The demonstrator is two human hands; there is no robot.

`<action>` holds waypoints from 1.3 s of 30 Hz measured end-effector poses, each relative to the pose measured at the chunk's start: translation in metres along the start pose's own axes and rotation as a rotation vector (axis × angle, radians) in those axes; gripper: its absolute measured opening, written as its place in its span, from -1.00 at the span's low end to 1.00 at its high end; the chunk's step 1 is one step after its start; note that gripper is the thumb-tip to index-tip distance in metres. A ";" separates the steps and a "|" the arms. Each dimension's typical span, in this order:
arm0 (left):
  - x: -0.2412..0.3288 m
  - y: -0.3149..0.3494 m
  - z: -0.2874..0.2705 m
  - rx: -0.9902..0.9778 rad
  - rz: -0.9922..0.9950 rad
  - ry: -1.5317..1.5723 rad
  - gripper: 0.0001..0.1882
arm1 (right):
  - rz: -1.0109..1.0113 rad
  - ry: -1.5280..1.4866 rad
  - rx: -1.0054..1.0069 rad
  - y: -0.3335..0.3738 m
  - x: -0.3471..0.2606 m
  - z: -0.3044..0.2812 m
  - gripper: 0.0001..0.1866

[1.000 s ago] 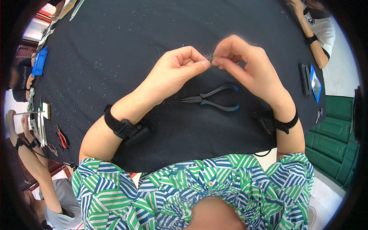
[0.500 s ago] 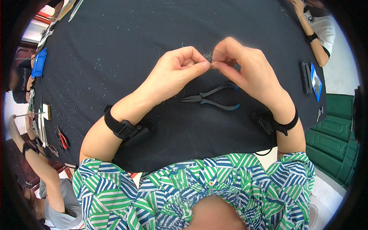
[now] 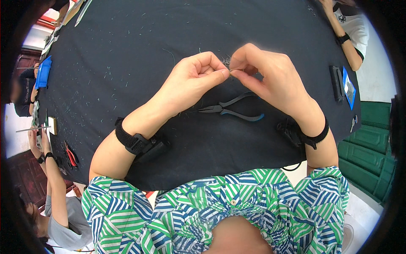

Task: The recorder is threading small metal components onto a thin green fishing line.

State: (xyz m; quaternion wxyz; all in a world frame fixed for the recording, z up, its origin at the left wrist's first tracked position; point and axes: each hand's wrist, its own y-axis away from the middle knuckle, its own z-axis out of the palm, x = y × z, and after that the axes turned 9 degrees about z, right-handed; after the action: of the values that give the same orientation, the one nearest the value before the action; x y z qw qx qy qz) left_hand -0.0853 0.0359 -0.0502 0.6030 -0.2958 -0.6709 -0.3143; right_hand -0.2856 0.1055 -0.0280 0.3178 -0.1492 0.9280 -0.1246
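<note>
My left hand (image 3: 192, 78) and my right hand (image 3: 271, 75) meet fingertip to fingertip above the black cloth. Thumb and forefinger of each are pinched together. Whatever lies between them is too small to make out. Just behind the fingertips is a small pile of fine, pale, wire-like clippings (image 3: 226, 62), partly hidden by my right hand. Pliers (image 3: 219, 108) with grey handles and blue ends lie on the cloth below my hands, jaws toward the left, one handle running close under my right hand.
Thin snippets are scattered over the black cloth (image 3: 139, 51). Red-handled pliers (image 3: 70, 155) and a blue tray (image 3: 43, 72) lie along the left edge, where other people work. At right are a black case (image 3: 337, 84) and a blue-edged packet (image 3: 349, 89); another person sits beyond.
My right hand has shifted slightly left, and the pinched fingertips stay together. At the left, a co-worker's raised arm has come in toward the table edge.
</note>
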 end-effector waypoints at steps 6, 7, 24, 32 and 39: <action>-0.002 0.001 0.004 0.035 0.038 0.025 -0.86 | 0.085 -0.070 0.047 0.000 0.003 -0.006 -0.83; -0.002 0.001 0.004 0.051 0.059 0.019 -0.86 | 0.126 -0.072 0.030 0.001 0.003 -0.009 -0.85; 0.000 0.002 0.005 0.052 0.038 0.051 -0.84 | 0.181 -0.120 -0.049 0.002 0.000 -0.009 -0.85; 0.002 0.002 0.006 0.058 0.043 0.088 -0.84 | 0.198 -0.123 -0.046 0.003 0.001 -0.008 -0.85; 0.002 0.002 0.007 0.072 0.068 0.108 -0.84 | 0.212 -0.149 0.009 0.002 -0.002 -0.015 -0.89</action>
State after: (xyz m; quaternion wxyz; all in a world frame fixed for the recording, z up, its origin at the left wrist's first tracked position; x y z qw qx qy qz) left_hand -0.0879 0.0427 -0.0487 0.6588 -0.2792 -0.6379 -0.2848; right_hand -0.2939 0.1101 -0.0161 0.3979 -0.0580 0.9118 -0.0829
